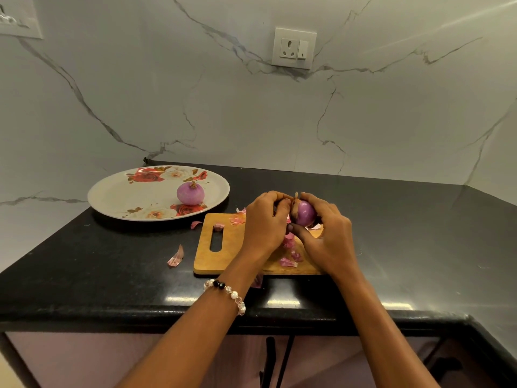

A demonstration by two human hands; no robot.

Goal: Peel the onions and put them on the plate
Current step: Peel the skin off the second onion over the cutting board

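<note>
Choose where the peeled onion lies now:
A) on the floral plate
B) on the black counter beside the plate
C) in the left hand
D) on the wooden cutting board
A: the peeled onion sits on the floral plate, left of the cutting board; both hands hold a second onion.

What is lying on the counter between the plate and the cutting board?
In the head view, one small onion peel on the black counter.

Plate (pixel 117 197) with one onion (pixel 190 194) sits left-rear on tabletop (pixel 84 261), board (pixel 237 247) to its right, peels (pixel 176 257) between and on board.
</note>
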